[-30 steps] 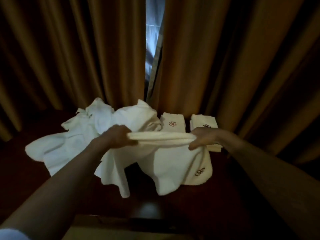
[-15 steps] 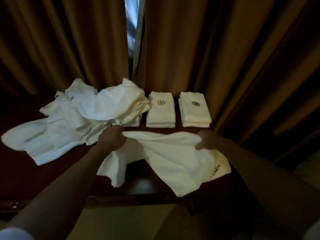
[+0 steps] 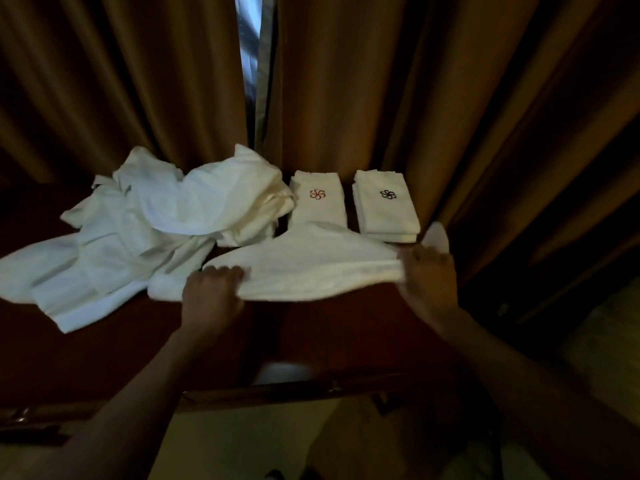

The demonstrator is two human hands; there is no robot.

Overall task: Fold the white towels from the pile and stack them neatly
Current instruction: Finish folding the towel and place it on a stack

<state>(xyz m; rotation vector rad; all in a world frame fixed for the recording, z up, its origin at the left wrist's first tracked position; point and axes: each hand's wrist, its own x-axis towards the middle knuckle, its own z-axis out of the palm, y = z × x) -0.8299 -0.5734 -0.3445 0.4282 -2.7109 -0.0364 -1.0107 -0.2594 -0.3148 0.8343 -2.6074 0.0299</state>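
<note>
Heavy brown curtains hang along the far side — a bright window gap between them — behind a dark wooden table.

One head-worn camera looks forward and down, close over the dim, perhaps wooden table.

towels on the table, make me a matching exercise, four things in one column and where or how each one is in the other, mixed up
Things:
1. towel pile
2. red-logo stack
3. black-logo stack
4. held towel

Places or states:
A. folded, far right by the curtain
B. stretched between both hands
C. loose and crumpled at the left
D. folded, between the pile and the other stack

Pairs: 1-C, 2-D, 3-A, 4-B. The left hand and right hand each grip an end of the held towel.
</note>
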